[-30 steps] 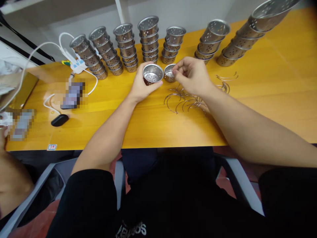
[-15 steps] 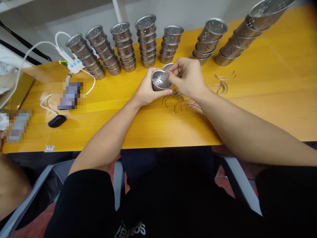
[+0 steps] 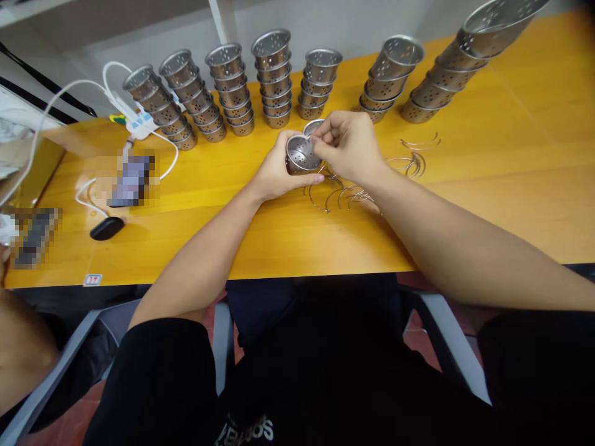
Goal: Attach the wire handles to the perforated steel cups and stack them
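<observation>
My left hand is wrapped around a perforated metal cup, thumb along its near side, with the open mouth tilted toward me. Fingers bent in a pinch, my right hand is at the right of the cup's rim. What sits between those fingertips is too small to make out. Just behind the held cup, partly covered by my right hand, shows the rim of a second metal cup. Several thin curved wires lie on the table under and beside my right hand, and some are hidden by the forearm.
Stacks of perforated cups line the back of the yellow table, with a tall leaning stack at right. A phone, a black oval object and a white power strip with cables lie left. Another person's arm is at far left.
The held cup has shifted very slightly right and tilted a little in my left hand. My right hand stays pinched at its rim, moved only slightly.
</observation>
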`<action>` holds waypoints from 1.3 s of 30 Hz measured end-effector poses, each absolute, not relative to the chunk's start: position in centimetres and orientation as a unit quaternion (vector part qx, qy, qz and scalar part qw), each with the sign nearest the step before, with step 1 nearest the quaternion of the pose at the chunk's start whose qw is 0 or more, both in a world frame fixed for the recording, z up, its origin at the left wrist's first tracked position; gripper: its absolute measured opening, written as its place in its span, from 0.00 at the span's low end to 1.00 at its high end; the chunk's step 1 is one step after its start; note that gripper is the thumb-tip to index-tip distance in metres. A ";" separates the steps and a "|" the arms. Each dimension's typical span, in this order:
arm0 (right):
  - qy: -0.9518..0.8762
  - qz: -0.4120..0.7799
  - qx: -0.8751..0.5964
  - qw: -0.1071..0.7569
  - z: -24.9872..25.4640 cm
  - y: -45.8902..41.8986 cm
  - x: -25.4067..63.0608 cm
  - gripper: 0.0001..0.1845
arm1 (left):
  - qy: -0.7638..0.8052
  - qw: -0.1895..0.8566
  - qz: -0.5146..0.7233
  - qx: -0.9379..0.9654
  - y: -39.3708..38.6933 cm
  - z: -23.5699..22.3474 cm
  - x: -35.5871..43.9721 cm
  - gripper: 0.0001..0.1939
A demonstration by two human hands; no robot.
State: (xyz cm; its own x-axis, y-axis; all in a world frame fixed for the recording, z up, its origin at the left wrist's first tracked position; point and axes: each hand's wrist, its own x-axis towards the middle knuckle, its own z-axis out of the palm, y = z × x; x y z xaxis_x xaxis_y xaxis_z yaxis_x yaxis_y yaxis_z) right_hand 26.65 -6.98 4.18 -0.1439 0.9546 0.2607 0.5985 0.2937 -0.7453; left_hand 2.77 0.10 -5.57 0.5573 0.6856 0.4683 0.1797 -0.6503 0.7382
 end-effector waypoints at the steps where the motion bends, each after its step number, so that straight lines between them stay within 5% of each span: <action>1: -0.716 0.243 -0.543 0.365 4.1 -6.9 26.6 0.27 | 0.265 0.325 0.389 0.820 -0.1 -5.4 2.8 0.61; 7: -0.696 0.288 -0.521 0.402 4.8 -7.4 26.4 0.28 | 0.274 0.341 0.387 0.812 -0.7 -4.2 2.4 0.56; 13: -0.700 0.462 -0.366 0.403 5.5 -7.5 27.4 0.46 | 0.287 0.367 0.393 0.793 -0.6 -3.1 1.3 0.48; 16: -0.691 0.496 -0.297 0.434 4.7 -6.8 27.4 0.47 | 0.273 0.375 0.384 0.799 -0.5 -3.2 1.1 0.53; 19: -0.680 0.492 -0.292 0.458 3.9 -6.2 27.2 0.45 | 0.254 0.346 0.392 0.814 -0.2 -3.9 1.2 0.57; 29: -0.686 0.475 -0.309 0.457 3.6 -5.9 26.9 0.43 | 0.281 0.282 0.377 0.837 0.3 -4.5 1.2 0.47; 39: -0.711 0.398 -0.346 0.465 3.8 -6.8 26.9 0.43 | 0.279 0.275 0.395 0.831 0.2 -4.8 1.6 0.57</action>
